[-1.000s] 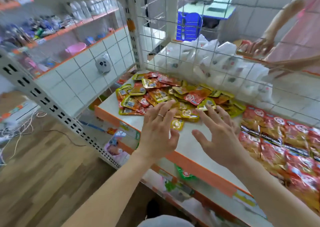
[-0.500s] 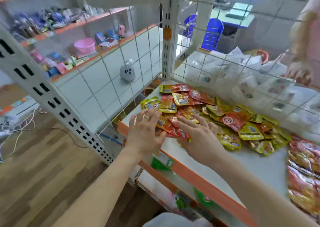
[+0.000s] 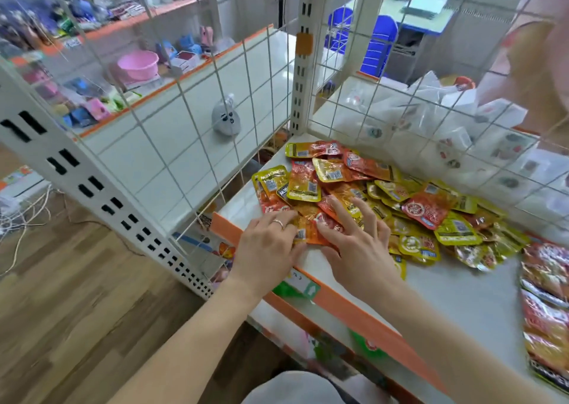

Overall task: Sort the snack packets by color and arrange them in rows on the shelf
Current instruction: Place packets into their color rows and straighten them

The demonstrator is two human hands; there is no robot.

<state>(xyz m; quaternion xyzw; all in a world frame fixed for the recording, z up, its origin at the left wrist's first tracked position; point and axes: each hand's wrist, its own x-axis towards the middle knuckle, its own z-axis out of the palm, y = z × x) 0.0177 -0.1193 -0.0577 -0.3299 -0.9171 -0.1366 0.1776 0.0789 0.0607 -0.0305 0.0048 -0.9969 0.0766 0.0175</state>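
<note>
Within the last second both hands were lowered onto the mixed snack packets (image 3: 425, 209) heaped mid-frame on the shelf (image 3: 462, 296). The left hand (image 3: 271, 240) and right hand (image 3: 357, 245) are laid flat, fingers spread, nothing pinched; sorting is judged barely begun.

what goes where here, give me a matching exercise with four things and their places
1 pink basin
2 grey plush toy
3 left hand
4 red packet row

a resting on the near edge of the mixed pile
b far right of the snack shelf
c alone on the white side shelf
d far left, among small goods

Pairs: 1-d, 2-c, 3-a, 4-b
</note>
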